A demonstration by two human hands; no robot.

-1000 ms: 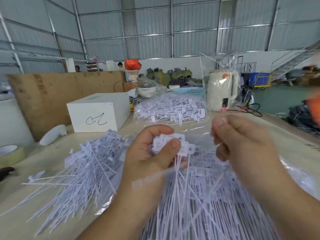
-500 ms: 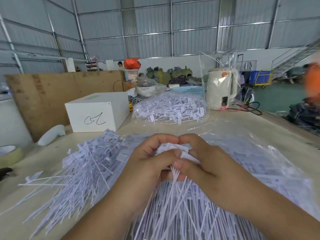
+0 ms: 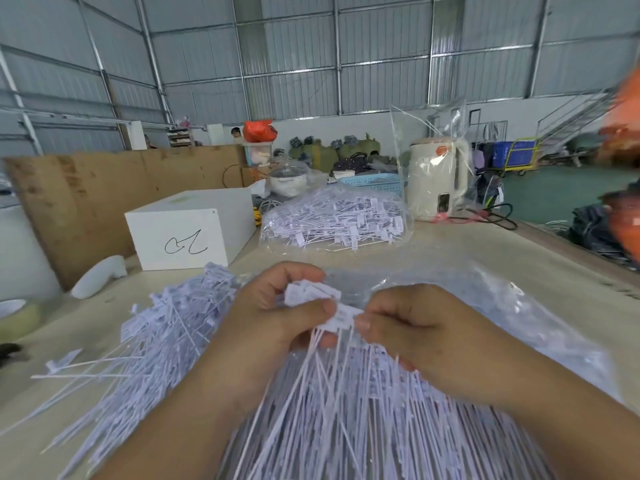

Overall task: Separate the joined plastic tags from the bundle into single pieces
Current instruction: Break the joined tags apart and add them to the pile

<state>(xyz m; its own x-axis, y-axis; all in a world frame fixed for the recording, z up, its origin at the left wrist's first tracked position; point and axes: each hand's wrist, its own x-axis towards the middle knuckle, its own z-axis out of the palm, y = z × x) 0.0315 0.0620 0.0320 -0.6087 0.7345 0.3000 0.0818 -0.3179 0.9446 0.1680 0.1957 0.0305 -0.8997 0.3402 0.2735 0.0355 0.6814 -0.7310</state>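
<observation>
Joined tags (image 3: 311,296): our left hand (image 3: 273,317) grips the cluster; our right hand (image 3: 412,327), back from its pull half a second on, pinches one tag (image 3: 343,315) to snap free

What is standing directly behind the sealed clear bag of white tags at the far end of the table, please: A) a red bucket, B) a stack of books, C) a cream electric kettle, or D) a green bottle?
C: a cream electric kettle wrapped in clear plastic stands just behind the right end of the bag of tags.
</observation>
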